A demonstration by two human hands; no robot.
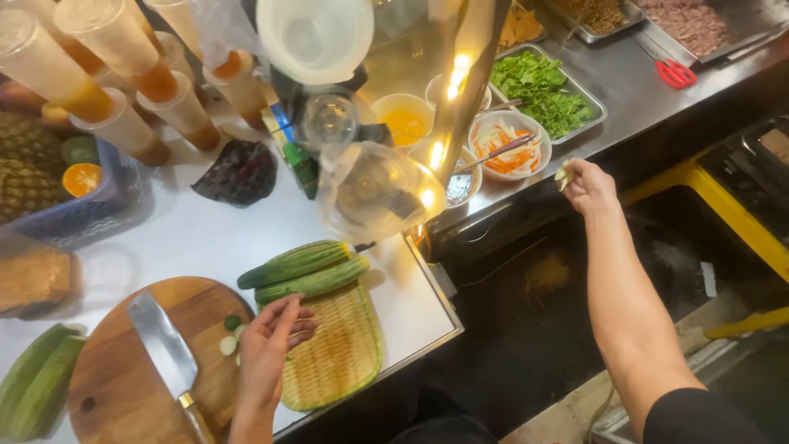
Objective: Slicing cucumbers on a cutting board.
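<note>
Head: cleaver (164,349) beside left hand (267,349).

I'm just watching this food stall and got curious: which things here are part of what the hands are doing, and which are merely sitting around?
In use:
left hand
right hand
cucumber slices
pale piece
cutting board
cleaver
whole cucumbers
woven tray

Lying about:
sealed drink cups
greens tray
red scissors
pineapples
</note>
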